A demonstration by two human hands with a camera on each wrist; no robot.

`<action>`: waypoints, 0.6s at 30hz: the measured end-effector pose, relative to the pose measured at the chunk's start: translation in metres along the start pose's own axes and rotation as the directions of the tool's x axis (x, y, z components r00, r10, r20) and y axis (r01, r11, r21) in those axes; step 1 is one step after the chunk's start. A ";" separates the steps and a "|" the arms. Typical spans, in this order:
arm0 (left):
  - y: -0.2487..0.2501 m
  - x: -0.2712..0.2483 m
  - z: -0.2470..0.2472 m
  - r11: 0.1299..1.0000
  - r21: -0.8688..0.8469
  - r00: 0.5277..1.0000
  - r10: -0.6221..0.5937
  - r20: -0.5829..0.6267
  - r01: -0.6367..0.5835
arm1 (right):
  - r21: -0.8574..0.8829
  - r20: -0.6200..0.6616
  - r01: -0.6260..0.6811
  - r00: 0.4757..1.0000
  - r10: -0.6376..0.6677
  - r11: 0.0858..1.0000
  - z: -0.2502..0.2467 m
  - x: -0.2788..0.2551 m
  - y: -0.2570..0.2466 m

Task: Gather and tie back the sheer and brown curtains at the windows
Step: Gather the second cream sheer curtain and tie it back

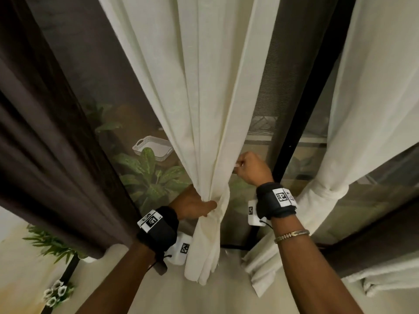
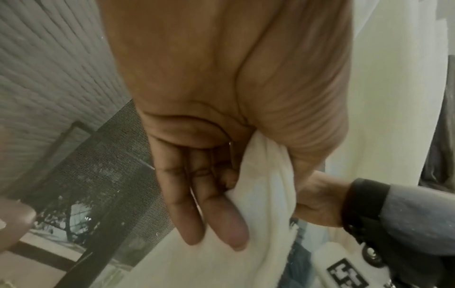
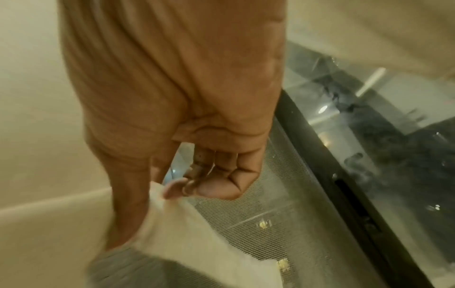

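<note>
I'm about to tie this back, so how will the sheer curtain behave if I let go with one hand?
Probably floppy: the sheer curtain bunches into soft folds where the left hand grips it. Likely light, since the right hand lifts its edge with a pinch. It would probably spread open again.

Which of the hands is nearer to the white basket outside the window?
Left. The left hand grips the bunched sheer curtain just below and right of the basket. The right hand pinches the curtain's far edge, farther right.

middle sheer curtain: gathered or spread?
Gathered. Left hand grips the sheer curtain into one bunch; right hand pinches its edge. No tie visible.
</note>
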State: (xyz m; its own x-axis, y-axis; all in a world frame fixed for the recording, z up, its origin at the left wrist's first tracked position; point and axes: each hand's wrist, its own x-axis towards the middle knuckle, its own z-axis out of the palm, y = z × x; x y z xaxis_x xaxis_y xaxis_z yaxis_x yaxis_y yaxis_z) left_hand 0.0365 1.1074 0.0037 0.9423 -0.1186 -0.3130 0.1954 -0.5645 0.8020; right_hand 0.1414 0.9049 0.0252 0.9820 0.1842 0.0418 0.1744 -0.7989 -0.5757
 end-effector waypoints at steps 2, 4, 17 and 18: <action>-0.005 -0.002 0.001 1.000 -0.015 1.000 -0.003 -0.008 0.003 | 0.056 -0.038 0.048 0.998 -0.046 0.997 0.015 -0.005 -0.013; -0.010 0.000 0.001 0.997 -0.079 0.998 0.009 -0.064 -0.014 | 0.212 0.014 0.134 0.990 -0.140 0.968 0.026 -0.012 -0.025; -0.001 0.001 -0.008 0.875 -0.419 0.911 0.058 -0.407 -0.243 | 0.621 0.537 -0.006 0.732 -0.419 0.784 0.017 -0.036 -0.041; 0.000 0.003 -0.008 0.870 -0.442 0.932 0.051 -0.358 -0.217 | 0.631 0.506 0.025 0.743 -0.437 0.775 0.019 -0.036 -0.041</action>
State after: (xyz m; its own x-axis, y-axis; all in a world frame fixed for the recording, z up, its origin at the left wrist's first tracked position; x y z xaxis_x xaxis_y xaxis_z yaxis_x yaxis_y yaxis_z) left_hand 0.0413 1.1135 0.0067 0.9857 0.1536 -0.0687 0.0854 -0.1048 0.9908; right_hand 0.0974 0.9414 0.0318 0.6171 0.7759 -0.1310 0.1140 -0.2529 -0.9607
